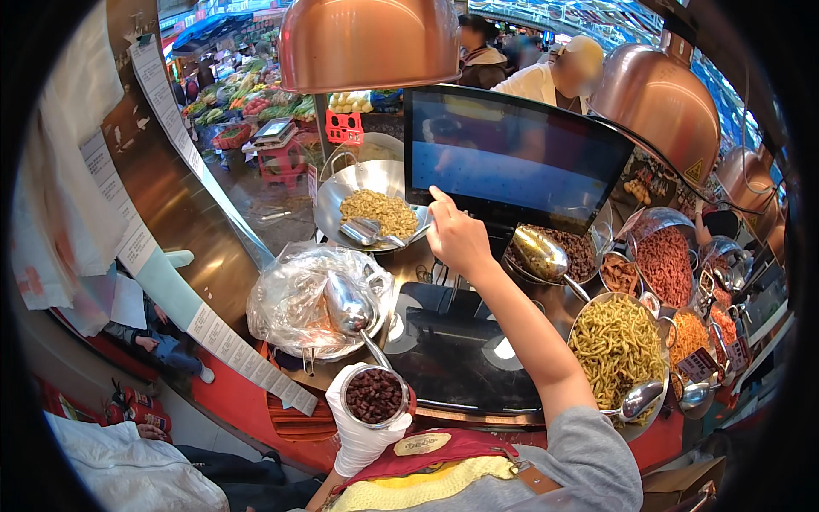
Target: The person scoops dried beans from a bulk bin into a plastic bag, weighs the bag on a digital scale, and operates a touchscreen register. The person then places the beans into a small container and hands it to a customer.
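Note:
My left hand (359, 443), in a white glove, is wrapped around a clear round jar (375, 395) filled with dark reddish-brown diced pieces. The jar is upright in front of my apron (435, 441). My bare right hand (461, 237) reaches up to the lower left corner of a touchscreen monitor (512, 160). Its index finger is extended and the other fingers are curled, with nothing held. Whether the fingertip presses the glass I cannot tell. Above the jar, a metal scoop (350, 307) rests on a bowl covered with a clear plastic bag (281, 301).
A metal wok (329, 192) of yellowish food with a scoop stands left of the monitor. Bowls of green strips (617, 345), red shreds (662, 262) and orange shreds (688, 339) line the right. Copper heat lamps (371, 45) hang overhead. People stand beyond the monitor and at lower left.

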{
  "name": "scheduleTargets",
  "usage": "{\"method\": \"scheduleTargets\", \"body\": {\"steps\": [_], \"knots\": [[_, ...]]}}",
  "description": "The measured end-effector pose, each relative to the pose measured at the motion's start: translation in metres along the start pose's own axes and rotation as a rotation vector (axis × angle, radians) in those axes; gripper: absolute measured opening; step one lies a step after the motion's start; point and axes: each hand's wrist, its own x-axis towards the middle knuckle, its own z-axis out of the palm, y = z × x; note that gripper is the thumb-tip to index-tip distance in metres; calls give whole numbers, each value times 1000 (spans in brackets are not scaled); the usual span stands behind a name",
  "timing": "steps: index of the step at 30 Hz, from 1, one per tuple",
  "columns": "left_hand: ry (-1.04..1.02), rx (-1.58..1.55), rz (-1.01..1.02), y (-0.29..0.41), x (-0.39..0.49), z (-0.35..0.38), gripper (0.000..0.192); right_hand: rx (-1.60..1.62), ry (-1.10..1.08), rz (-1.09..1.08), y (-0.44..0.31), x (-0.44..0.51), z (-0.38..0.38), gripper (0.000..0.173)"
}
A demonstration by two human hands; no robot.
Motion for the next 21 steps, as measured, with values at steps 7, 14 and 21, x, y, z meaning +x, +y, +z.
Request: {"method": "scheduleTargets", "body": {"steps": [7,14,21], "knots": [[-33,-10,-10,0,1,2,99,-87,0,87,15,-1,-2,21],[5,31,2,-6,0,-1,96,-45,-64,40,1,8,5,24],[16,-1,-13,-10,0,0,95,-49,216,155,18,-13,-13,11]]}}
